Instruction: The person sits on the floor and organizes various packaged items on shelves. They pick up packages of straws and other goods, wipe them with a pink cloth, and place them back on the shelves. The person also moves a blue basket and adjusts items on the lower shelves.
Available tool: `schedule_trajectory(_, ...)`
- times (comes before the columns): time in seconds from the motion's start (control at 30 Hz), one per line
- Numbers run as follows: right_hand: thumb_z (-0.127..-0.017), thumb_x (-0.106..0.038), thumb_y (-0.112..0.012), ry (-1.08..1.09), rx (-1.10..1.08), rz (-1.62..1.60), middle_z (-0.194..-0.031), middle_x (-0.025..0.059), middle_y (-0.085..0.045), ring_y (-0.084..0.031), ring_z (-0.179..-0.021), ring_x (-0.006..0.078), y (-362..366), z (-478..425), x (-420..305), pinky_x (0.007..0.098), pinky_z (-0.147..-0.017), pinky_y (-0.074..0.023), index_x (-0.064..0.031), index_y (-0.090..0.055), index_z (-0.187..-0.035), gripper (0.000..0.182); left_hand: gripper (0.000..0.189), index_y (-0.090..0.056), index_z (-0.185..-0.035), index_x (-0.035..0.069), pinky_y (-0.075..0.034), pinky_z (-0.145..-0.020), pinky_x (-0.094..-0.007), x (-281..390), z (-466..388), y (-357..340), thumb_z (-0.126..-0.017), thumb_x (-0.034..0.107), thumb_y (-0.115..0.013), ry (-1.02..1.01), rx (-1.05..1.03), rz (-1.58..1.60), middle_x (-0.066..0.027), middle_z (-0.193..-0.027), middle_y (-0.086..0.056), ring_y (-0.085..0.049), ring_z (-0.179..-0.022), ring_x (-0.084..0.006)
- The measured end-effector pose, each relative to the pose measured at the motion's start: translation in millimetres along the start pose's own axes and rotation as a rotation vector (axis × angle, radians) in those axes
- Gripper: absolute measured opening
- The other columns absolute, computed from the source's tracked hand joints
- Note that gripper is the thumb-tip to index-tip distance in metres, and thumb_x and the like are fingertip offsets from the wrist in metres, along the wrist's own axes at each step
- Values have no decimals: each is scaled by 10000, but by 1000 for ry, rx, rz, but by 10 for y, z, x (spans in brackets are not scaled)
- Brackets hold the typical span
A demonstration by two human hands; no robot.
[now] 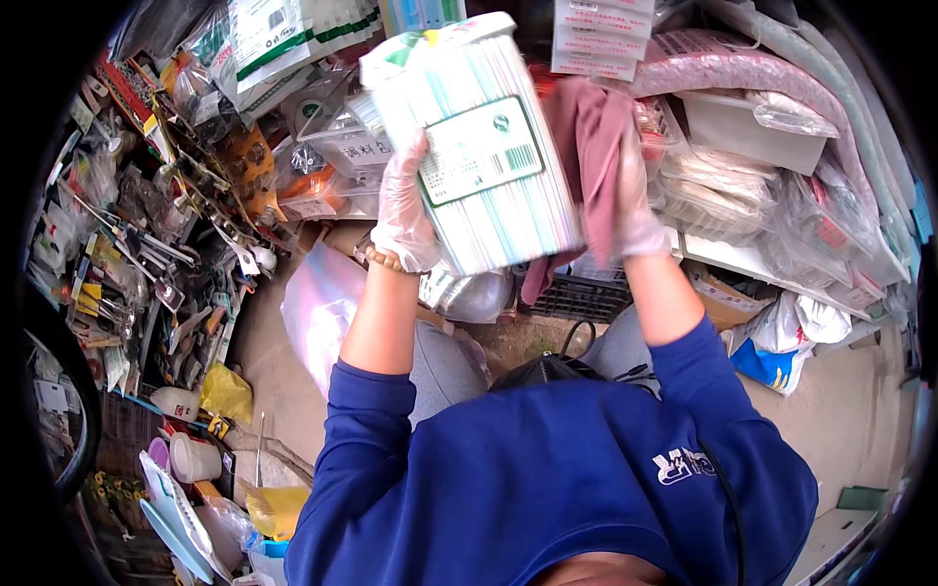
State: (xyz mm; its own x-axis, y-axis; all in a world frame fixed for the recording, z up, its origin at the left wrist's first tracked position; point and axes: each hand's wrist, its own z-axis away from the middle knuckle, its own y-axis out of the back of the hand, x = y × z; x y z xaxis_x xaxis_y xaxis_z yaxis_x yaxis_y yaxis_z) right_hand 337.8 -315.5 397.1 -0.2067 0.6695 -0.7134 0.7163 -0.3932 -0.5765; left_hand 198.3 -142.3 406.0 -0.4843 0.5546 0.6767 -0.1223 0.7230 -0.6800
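Observation:
My left hand (405, 209), in a clear disposable glove, grips a large plastic-wrapped pack of striped drinking straws (487, 157) by its left side. The pack is tilted and shows a green-bordered printed label with a barcode. To the right of the pack, my gloved right hand (636, 198) holds a dusky pink cloth (586, 139) that hangs in folds. The right hand is blurred and its fingers are mostly behind the cloth. Below the pack, a black plastic crate (586, 293) shows near my knees.
Shelves ahead hold a clear plastic box (352, 150), a white bin (747, 128) and stacked packaged goods (718, 187). A rack of small hanging wares (139, 242) stands on the left. On the floor are a translucent plastic bag (322, 308) and a white-and-blue sack (777, 351).

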Motion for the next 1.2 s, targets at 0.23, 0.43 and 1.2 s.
schedule_trajectory(0.23,-825,-372,-633,-193,-376,-81,-1300,83,-480,-455,-1191,183,-107,-138,139,314,-990,-384,2,-396,-1322,666,461,-518,-1178,35,-463,-807,-295,-246,-6,-99,-822,283,-672,-87,130,-324,-36,-1055,-596,-562,-935,-137)
schedule_trajectory(0.43,-718,-211,-729,-235,-356,94,-1111,87,-588,-549,-1014,154,-99,271,200,272,-901,-425,13,-482,-1227,608,432,-519,-1160,43,-479,-781,-294,-43,-10,-210,-814,247,-677,-183,176,-236,-42,-1034,-605,-573,-912,-136)
schedule_trajectory(1.2,-745,-113,-689,-68,-208,276,-964,4,-618,-563,-858,87,-161,-193,27,242,-784,-462,-2,-590,-1086,372,185,-677,-850,49,-387,-590,-195,1541,-1141,-1037,-774,212,-720,-58,-28,-1312,28,-733,-604,-501,-639,-56)
